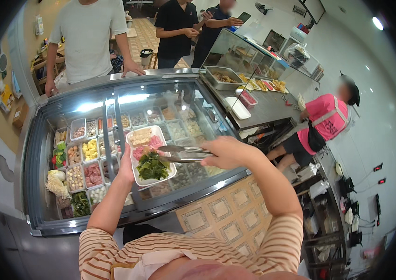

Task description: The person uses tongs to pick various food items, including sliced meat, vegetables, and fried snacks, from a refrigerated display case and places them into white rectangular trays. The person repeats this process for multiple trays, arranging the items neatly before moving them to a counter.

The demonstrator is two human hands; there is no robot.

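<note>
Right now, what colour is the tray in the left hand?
White; the tray held in the left hand shows best in the head view.

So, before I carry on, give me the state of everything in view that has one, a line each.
White tray: held, loaded with dark greens and pink slices
Left grip: holding the tray's left side
Tongs: held over the tray; whether they pinch anything is unclear
Right grip: closed around the tongs
Display cooler: stocked
Metal pan: uncovered, food showing
Ceiling light: on

Both hands (126, 164) (227, 152) forward, right curled
</note>
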